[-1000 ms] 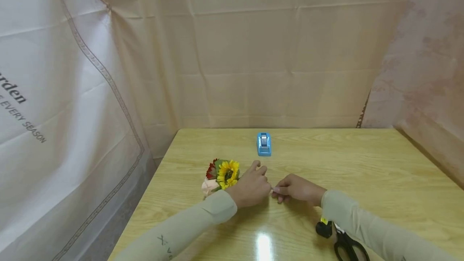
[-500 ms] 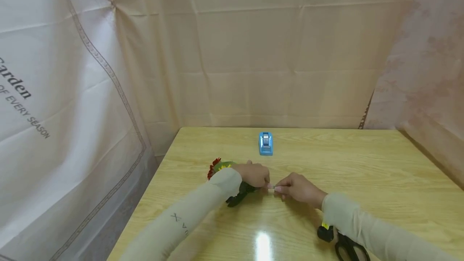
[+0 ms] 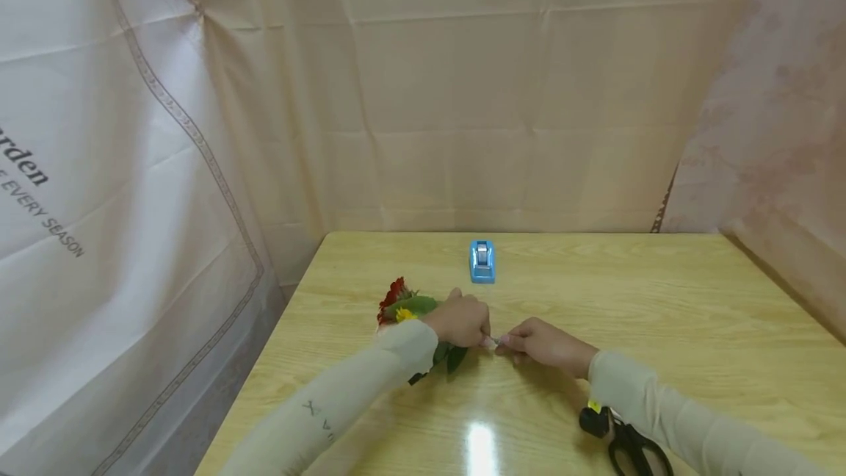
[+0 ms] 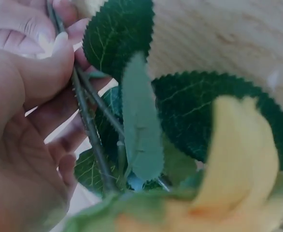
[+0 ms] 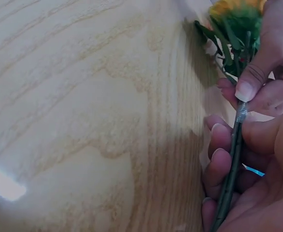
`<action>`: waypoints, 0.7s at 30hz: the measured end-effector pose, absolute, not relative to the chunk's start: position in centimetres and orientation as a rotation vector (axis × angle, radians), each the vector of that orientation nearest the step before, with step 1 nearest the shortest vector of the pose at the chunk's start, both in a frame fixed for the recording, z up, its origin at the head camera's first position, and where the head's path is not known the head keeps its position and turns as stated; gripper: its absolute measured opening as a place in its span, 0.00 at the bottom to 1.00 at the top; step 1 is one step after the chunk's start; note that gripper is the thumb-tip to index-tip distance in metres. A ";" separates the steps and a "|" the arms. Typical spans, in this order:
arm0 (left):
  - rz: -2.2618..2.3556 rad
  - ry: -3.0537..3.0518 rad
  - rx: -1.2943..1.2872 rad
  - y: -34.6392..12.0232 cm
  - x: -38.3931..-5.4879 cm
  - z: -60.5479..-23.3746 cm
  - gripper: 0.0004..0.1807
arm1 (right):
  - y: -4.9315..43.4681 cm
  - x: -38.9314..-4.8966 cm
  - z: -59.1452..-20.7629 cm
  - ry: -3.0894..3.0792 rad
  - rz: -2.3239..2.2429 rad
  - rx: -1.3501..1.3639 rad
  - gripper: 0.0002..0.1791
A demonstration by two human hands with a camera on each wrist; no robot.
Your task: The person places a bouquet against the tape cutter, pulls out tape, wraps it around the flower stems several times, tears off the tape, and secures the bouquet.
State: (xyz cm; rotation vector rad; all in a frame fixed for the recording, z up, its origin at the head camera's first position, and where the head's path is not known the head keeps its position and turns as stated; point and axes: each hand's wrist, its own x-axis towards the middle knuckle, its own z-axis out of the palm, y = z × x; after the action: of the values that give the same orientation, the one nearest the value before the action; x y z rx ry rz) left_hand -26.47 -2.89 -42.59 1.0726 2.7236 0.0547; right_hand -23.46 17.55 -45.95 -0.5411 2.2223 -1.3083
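Artificial flowers lie bunched together, with a red flower [image 3: 393, 297] and a yellow sunflower [image 3: 405, 314] partly hidden behind the left sleeve in the head view. My left hand [image 3: 460, 319] pinches the green stems [image 4: 91, 128] between thumb and fingers, just below the leaves [image 4: 187, 113]. Yellow petals [image 4: 240, 154] fill the front of the left wrist view. Lower on the same stems, my right hand [image 3: 545, 345] has its fingers curled round them, with the thumb close to a wrapped band of clear tape [image 5: 241, 112]. Both hands' fingertips are close together.
A blue tape dispenser [image 3: 482, 263] stands toward the back of the wooden table [image 3: 628, 278]. Black-handled scissors [image 3: 637, 450] lie beside the right forearm, near a small black object with a yellow label [image 3: 594, 419]. Cloth curtains [image 3: 449, 109] hang behind and at the sides.
My left hand has rolled over and turned the bunch, so the sunflower that faced up is now mostly behind the sleeve and leaves show below. The right hand stays nearly in place.
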 end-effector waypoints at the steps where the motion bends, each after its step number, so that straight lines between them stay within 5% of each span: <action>1: 0.039 2.745 1.070 -2.9 -26.3 -42.7 0.07 | 17.5 -23.5 -45.9 2.218 -1.307 -0.538 0.18; 21: -0.091 2.881 1.110 -2.9 -24.9 -43.3 0.07 | 17.4 -23.6 -46.2 2.410 -1.242 -0.603 0.12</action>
State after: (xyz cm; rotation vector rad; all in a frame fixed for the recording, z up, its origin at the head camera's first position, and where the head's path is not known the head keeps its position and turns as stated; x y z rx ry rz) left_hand -24.88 -2.93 -43.34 1.1098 2.8813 -0.0906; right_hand -23.56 17.40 -46.19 -0.6026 2.4096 -1.2423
